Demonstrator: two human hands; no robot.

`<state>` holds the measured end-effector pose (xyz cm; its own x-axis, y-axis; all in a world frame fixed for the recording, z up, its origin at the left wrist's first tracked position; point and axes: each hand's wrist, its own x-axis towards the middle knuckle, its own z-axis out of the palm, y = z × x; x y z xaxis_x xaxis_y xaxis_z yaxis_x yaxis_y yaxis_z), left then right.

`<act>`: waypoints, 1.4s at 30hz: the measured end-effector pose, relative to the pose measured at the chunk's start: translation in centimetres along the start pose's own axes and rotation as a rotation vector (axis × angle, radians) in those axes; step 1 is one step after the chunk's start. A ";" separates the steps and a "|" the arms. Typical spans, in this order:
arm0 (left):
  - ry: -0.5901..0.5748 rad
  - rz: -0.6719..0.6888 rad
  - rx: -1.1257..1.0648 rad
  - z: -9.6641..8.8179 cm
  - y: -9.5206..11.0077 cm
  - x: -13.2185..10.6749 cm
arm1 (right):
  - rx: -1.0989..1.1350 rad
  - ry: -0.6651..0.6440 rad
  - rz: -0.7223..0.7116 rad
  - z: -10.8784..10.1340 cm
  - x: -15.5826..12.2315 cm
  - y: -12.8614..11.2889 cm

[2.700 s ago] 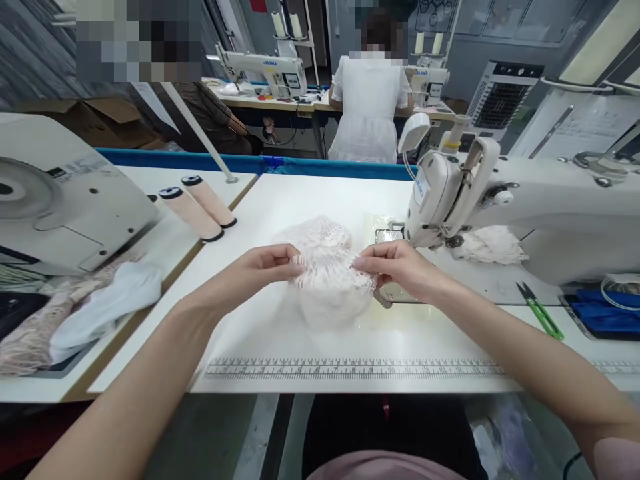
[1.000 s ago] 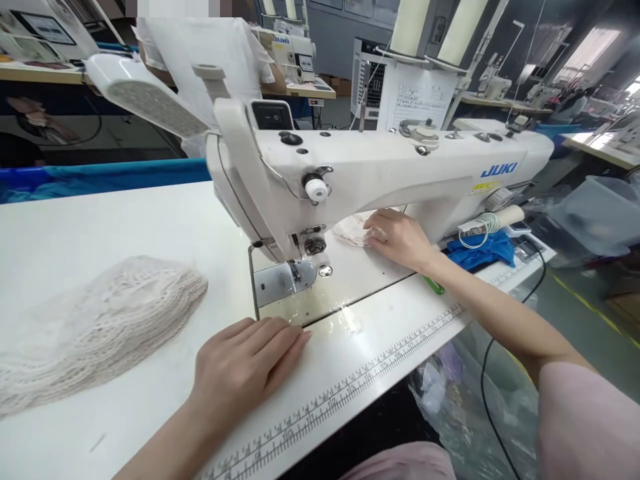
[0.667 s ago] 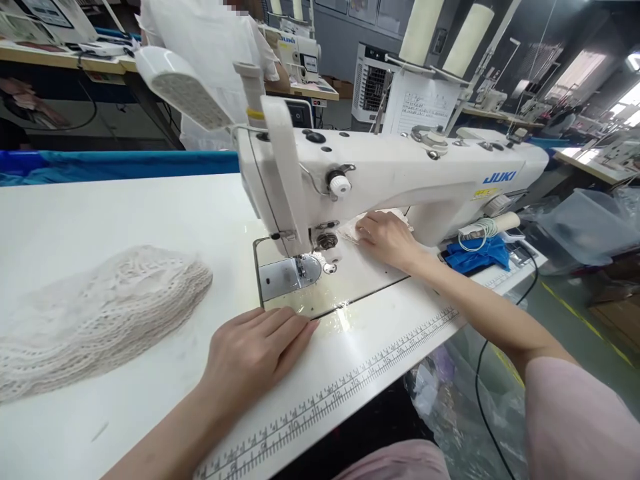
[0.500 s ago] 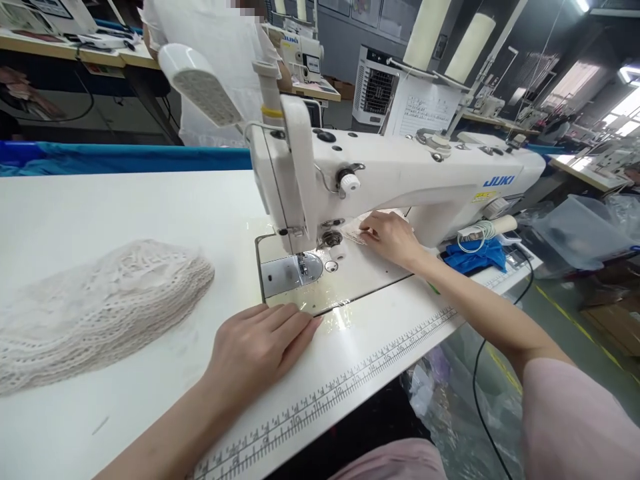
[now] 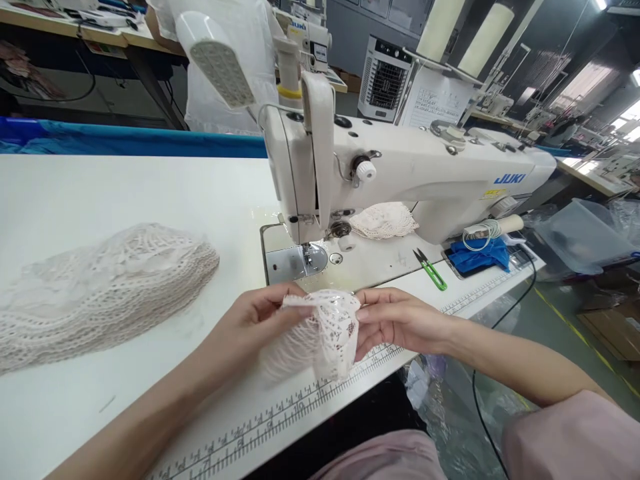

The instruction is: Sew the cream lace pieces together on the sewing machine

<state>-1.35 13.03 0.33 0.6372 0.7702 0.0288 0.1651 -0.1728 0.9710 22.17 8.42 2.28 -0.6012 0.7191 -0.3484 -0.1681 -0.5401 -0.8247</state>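
A piece of white lace (image 5: 336, 333) is stretched between my two hands over the table's front edge, its lower left part blurred. My left hand (image 5: 270, 313) pinches its left end between thumb and fingers. On the right side, my right hand (image 5: 395, 320) grips the other end. Just beyond my hands is the sewing machine (image 5: 400, 160), its needle area (image 5: 307, 253) with no cloth under it. More lace pieces (image 5: 385, 220) lie beneath the machine arm. A big stack of lace (image 5: 120, 293) rests on the table to the left.
Green thread snips (image 5: 430, 269) lie right of the needle plate, near a blue cloth (image 5: 477, 253) and a cord coil (image 5: 483, 233). A ruler scale (image 5: 280, 427) runs along the table's front edge. A lamp head (image 5: 215, 60) hangs over the table.
My right hand has come back from under the machine arm with a lace piece. My left hand has lifted off the table and grips it too. The green snips are uncovered now.
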 end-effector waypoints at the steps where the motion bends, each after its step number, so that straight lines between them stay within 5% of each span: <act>1: -0.009 -0.074 -0.077 -0.1 0.1 -0.1 | -0.007 -0.020 0.032 -0.1 -0.3 0.1; 4: 0.074 -0.131 0.020 0.1 0.0 -0.1 | -0.235 -0.012 0.005 -0.8 -0.5 -0.7; 7: 0.124 -0.041 0.295 0.8 0.1 0.1 | -0.530 0.114 -0.172 -1.5 0.9 -2.3; 9: 0.106 0.009 0.395 1.1 0.5 0.2 | -0.662 0.085 -0.189 -1.7 2.5 -3.3; 14: 0.192 0.076 0.525 1.0 0.9 0.1 | -0.742 -0.088 -0.017 -1.9 6.1 -4.5; 17: 0.289 0.156 0.688 0.6 -0.1 0.0 | -0.698 -0.094 -0.036 -1.9 6.8 -4.1; 20: 0.376 0.339 0.905 0.4 -1.2 -0.2 | -0.703 -0.026 -0.153 -1.6 6.6 -3.2; 23: 0.441 0.509 1.070 0.3 -1.5 -0.3 | -0.867 0.115 -0.415 -1.3 6.1 -2.1; 28: 0.426 0.553 1.110 0.4 -1.3 -0.6 | -1.078 0.113 -0.742 -1.3 5.8 -0.9; 42: 0.408 0.611 1.041 0.7 -0.7 -0.6 | -1.298 0.102 -0.948 -1.7 6.0 -0.5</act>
<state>-1.34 12.23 -0.57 0.5716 0.4952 0.6543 0.5558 -0.8202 0.1353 19.97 13.69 -0.15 -0.6100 0.6153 0.4992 0.3438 0.7732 -0.5329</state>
